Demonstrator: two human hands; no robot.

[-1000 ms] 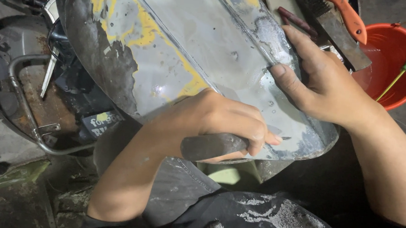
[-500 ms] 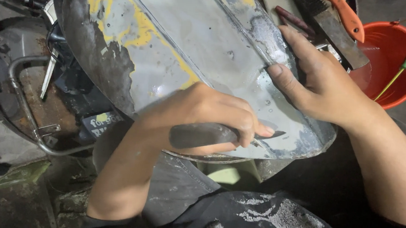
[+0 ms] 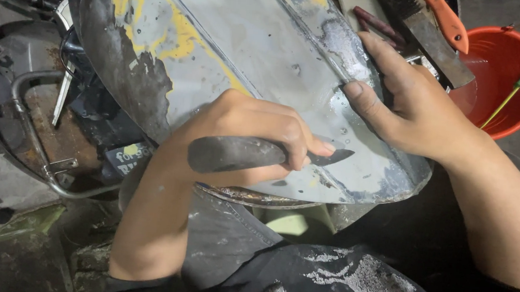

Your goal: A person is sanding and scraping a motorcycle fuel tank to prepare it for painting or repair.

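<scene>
Panel work, seen from above. Left hand [image 3: 245, 136] clenched around the dark grey handle of a scraping tool [image 3: 253, 155], fingers wrapped over the top, thumb tucked under. The tool's narrow dark blade sticks out past the fingertips toward the right hand and lies flat on the wet surface of a curved metal body panel [image 3: 248, 54].

Right hand [image 3: 406, 104] spread open on the panel's far edge, not gripping anything closed: thumb pressed on the grey face, fingers curled over and behind the rim, steadying it. The blade tip sits just below that thumb, near but apart.

Panel is mostly bare grey, with yellow patches and ragged black paint on the side beyond the left wrist. Water beads show between the two hands. Its lower rim runs just under the left hand, above the person's dusty dark trousers.

Beyond the right hand: an orange bucket [image 3: 502, 77] with a green-handled tool inside, and a flat scraper with an orange handle [image 3: 436, 27] lying by the fingertips. Outside the left forearm, a rusty scooter frame [image 3: 36, 118] with bent tubing.
</scene>
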